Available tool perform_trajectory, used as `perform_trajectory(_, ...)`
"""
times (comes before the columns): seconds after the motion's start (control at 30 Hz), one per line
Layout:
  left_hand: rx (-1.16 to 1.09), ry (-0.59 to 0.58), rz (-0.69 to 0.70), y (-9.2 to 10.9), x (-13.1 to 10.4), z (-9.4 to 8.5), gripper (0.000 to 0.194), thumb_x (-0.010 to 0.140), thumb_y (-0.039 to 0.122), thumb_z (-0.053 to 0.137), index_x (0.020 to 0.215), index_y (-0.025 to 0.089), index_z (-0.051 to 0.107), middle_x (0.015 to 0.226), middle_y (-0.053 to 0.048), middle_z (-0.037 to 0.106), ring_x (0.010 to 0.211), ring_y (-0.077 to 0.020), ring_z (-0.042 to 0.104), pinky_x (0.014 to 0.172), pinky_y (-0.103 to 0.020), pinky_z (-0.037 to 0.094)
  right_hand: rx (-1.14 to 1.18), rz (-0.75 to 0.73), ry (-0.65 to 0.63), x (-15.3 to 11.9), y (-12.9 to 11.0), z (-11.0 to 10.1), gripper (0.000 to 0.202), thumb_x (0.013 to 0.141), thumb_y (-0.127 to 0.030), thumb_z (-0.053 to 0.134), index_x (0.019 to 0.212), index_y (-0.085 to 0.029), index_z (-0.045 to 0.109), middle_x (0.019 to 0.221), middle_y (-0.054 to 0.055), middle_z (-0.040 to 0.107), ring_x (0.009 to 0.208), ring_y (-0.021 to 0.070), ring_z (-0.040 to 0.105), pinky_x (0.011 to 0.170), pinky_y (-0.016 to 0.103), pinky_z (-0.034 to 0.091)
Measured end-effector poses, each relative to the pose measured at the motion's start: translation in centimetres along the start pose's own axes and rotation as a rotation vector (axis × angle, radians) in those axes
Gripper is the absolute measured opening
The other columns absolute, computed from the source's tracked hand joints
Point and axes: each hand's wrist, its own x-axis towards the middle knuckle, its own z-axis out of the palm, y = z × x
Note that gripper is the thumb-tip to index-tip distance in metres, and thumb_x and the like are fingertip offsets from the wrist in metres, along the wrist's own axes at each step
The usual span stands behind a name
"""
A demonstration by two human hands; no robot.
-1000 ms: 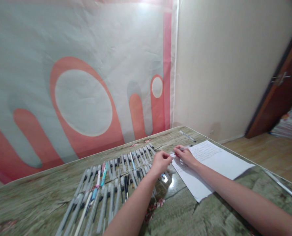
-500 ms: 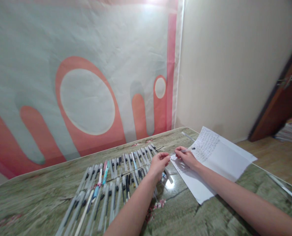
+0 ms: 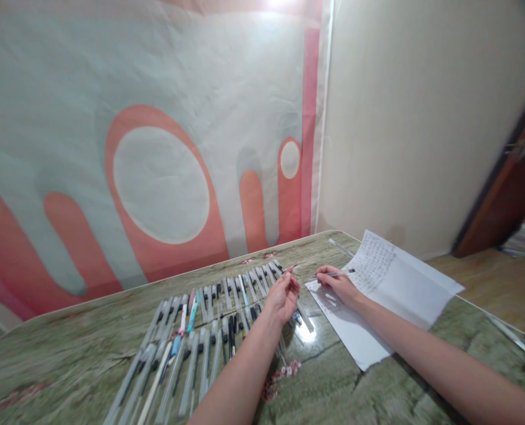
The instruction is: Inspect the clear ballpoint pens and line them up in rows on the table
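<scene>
My right hand (image 3: pixel 335 284) is closed around a slim clear pen (image 3: pixel 340 273) with a dark end, held above the left edge of the paper. Handwriting covers the upper part of this white sheet (image 3: pixel 404 289), and a crease crosses it. To the left, my left hand (image 3: pixel 284 296) hovers by the right end of the pen rows, palm partly turned up and fingers curled together. Whatever may be in its fingers is too small to make out. Below that hand, a clear pen (image 3: pixel 305 317) lies on the table.
Two rows of pens (image 3: pixel 192 348), mostly clear with dark parts, cover the left-middle of the green marble-patterned table (image 3: pixel 68 354). Another pen (image 3: pixel 341 247) lies behind the paper near the far edge. A printed cloth (image 3: pixel 156 177) hangs behind; a brown door (image 3: pixel 505 177) stands at right.
My left hand has drawn away from the pen in my right hand, moving slightly left and turning palm up. The right hand still grips its pen over the paper.
</scene>
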Motion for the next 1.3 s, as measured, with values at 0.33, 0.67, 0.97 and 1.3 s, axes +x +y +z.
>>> perform_trajectory(0.33,-0.129,-0.01,-0.117,0.4,-0.4,0.0,0.008,0.072,0.016,0.057,0.075,0.009,0.055,0.061,0.0,0.053,0.05,-0.003,0.052,0.049,-0.012,0.047,-0.005,0.004,0.012,0.1,0.3,0.0,0.024,0.066,-0.039,0.056,0.074,-0.017,0.059,0.059,0.0,0.054,0.053,0.01,0.046,0.05,0.022,0.035)
perform_trajectory(0.67,0.009,0.016,-0.011,0.2,-0.5,-0.2,0.023,0.063,0.005,0.064,0.082,0.014,0.055,0.062,0.002,0.056,0.052,-0.005,0.055,0.049,-0.013,0.046,-0.002,-0.006,0.01,0.1,0.4,-0.1,0.024,0.067,-0.039,0.056,0.076,-0.017,0.059,0.06,0.0,0.054,0.054,0.0105,0.047,0.05,0.022,0.036)
perform_trajectory(0.97,0.106,0.096,-0.002,0.0,-0.4,-0.2,0.021,0.059,0.009,0.068,0.077,0.01,0.057,0.061,0.0,0.059,0.049,-0.0048,0.055,0.047,-0.012,0.047,0.002,0.003,-0.001,0.2,0.6,-0.1,0.021,0.069,-0.036,0.055,0.077,-0.018,0.058,0.062,-0.001,0.054,0.054,0.0096,0.046,0.051,0.022,0.035)
perform_trajectory(1.3,0.093,0.126,-0.048,0.3,-1.1,0.5,0.015,0.06,0.015,0.068,0.068,0.01,0.056,0.057,0.001,0.057,0.047,-0.0043,0.055,0.04,-0.01,0.044,-0.036,-0.047,0.012,0.0,0.3,0.0,0.024,0.068,-0.039,0.055,0.08,-0.017,0.057,0.063,-0.001,0.054,0.054,0.0095,0.046,0.05,0.021,0.037)
